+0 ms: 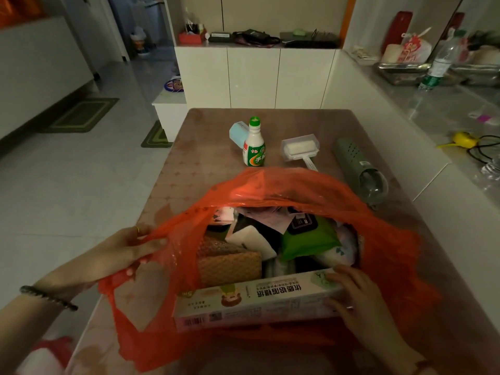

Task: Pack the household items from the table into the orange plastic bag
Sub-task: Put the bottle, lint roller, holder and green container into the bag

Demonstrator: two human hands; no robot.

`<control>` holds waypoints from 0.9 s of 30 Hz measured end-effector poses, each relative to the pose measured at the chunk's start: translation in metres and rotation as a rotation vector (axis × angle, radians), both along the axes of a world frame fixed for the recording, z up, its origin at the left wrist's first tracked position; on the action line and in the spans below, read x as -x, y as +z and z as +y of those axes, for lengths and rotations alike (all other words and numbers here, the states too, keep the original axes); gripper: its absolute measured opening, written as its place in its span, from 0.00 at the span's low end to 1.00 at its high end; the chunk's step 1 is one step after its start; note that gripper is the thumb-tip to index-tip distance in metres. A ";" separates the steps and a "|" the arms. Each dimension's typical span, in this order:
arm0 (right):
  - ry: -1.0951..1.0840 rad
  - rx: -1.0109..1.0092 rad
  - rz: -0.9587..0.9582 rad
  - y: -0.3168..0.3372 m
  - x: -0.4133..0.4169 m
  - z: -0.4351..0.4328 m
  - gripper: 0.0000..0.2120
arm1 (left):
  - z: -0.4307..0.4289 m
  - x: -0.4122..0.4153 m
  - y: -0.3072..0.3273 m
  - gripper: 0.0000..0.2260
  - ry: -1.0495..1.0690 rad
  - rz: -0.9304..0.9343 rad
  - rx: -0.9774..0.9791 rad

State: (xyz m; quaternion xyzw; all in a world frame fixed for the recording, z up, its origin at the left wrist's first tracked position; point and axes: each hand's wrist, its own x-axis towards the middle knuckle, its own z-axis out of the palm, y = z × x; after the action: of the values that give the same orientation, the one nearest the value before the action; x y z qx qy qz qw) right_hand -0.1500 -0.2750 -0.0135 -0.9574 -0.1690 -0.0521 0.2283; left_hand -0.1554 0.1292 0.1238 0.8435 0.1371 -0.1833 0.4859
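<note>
The orange plastic bag [297,185] lies wide open on the near half of the brown table [176,169]. Inside it I see a green wipes pack [308,239], a brown mesh-wrapped item [230,263] and several other packs. My left hand [127,247] pinches the bag's left rim and holds it up. My right hand [362,301] grips the right end of a long pale foil box [257,301] lying across the bag's near opening. Beyond the bag stand a white bottle with a green cap [253,143], a light blue container [238,133], a lint roller [300,147] and a grey-green cylinder [359,169].
A white cabinet [254,77] with clutter on top stands behind the table. To the right, a counter [433,109] holds a water bottle [439,63], metal trays, a yellow object and cables. Tiled floor with green mats lies on the left.
</note>
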 end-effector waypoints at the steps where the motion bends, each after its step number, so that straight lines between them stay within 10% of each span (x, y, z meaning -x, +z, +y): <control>1: 0.016 -0.023 0.025 0.002 0.000 -0.001 0.21 | -0.001 0.001 0.000 0.14 -0.016 0.012 -0.008; 5: 0.053 -0.250 0.119 0.031 -0.009 -0.005 0.21 | 0.010 -0.009 -0.016 0.11 0.030 0.027 -0.080; 15: 0.068 -0.619 0.030 0.146 -0.100 0.011 0.15 | -0.027 -0.075 0.050 0.51 -0.178 -0.173 -0.100; 22: 0.117 -0.512 0.222 0.151 -0.231 0.075 0.25 | -0.081 -0.200 0.037 0.29 -0.076 -0.312 -0.137; 27: 0.163 -0.270 0.275 0.128 -0.336 0.130 0.41 | -0.099 -0.276 0.014 0.32 -0.072 -0.262 -0.128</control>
State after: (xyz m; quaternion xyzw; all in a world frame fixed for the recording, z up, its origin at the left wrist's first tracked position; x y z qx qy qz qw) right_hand 0.1859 -0.1453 0.1145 -0.8994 -0.2046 0.0754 0.3789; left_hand 0.1211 0.0299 0.1380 0.8940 0.0534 -0.0797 0.4378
